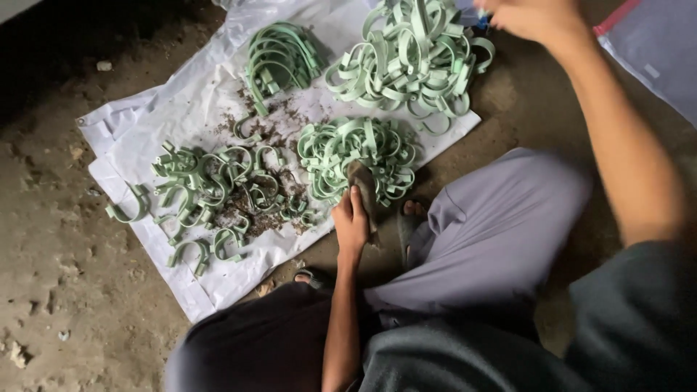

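From my remote seat I see my left hand (pixel 351 218) low at the near edge of the white sheet (pixel 145 127), its grip closed around a dull brown, flat piece (pixel 363 187) that points up into the middle heap of pale green clips (pixel 357 154); the fingers wrap its lower end and the tip touches that heap. My right hand (pixel 534 18) is up at the top of the view, just beside the right side of the large heap of clips (pixel 410 62) at the far end of the sheet. It is blurred and partly cut off by the frame, so I cannot tell how far its grip is open or whether it holds anything. Left of the large heap, on the same sheet, lies a tidy stack of darker green clips (pixel 279 58). Toward the sheet's left side, loose scattered clips (pixel 210 192) sit among brown crumbs and dirt. The sheet lies on a bare earthen floor (pixel 51 276). A sandalled foot (pixel 412 214) rests just off the sheet's near edge, next to my left hand.
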